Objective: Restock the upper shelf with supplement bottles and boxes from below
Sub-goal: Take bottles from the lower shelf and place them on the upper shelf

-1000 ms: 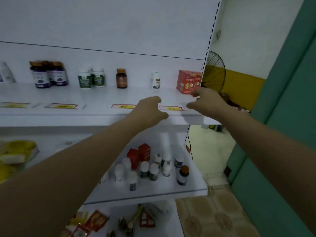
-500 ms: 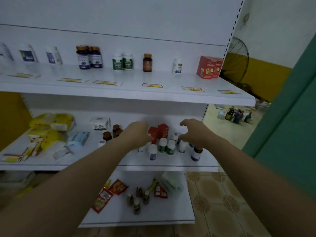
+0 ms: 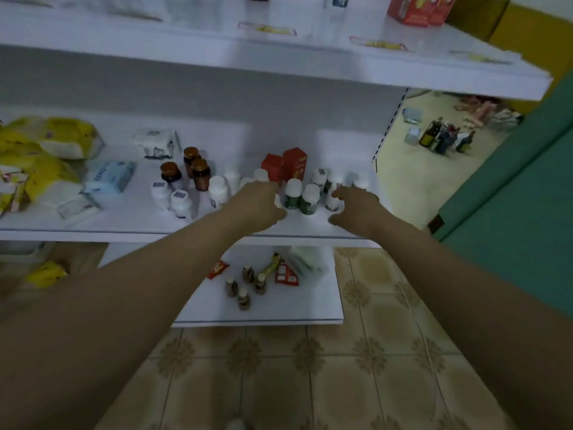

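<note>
Both hands reach over the middle shelf (image 3: 124,226). My left hand (image 3: 259,204) hovers with curled fingers just left of two green-labelled white-capped bottles (image 3: 300,197). My right hand (image 3: 356,207) is open, its fingertips beside a white bottle (image 3: 332,193) to the right of the green pair. Two red boxes (image 3: 286,164) stand behind the bottles. Amber bottles (image 3: 192,169) and several white bottles (image 3: 217,190) stand further left. The upper shelf (image 3: 279,62) runs across the top, with a red box (image 3: 417,9) on it at the right.
Yellow packets (image 3: 46,141) and a pale blue pack (image 3: 110,176) lie on the left of the middle shelf. Small bottles and sachets (image 3: 251,282) sit on the bottom shelf. Bottles stand on the tiled floor (image 3: 443,139) behind the shelving. A green wall (image 3: 521,193) is at the right.
Both hands dropped from the upper shelf's edge to the middle shelf and now sit among the bottles. The camera tilted down, so the upper shelf slid to the top of the view.
</note>
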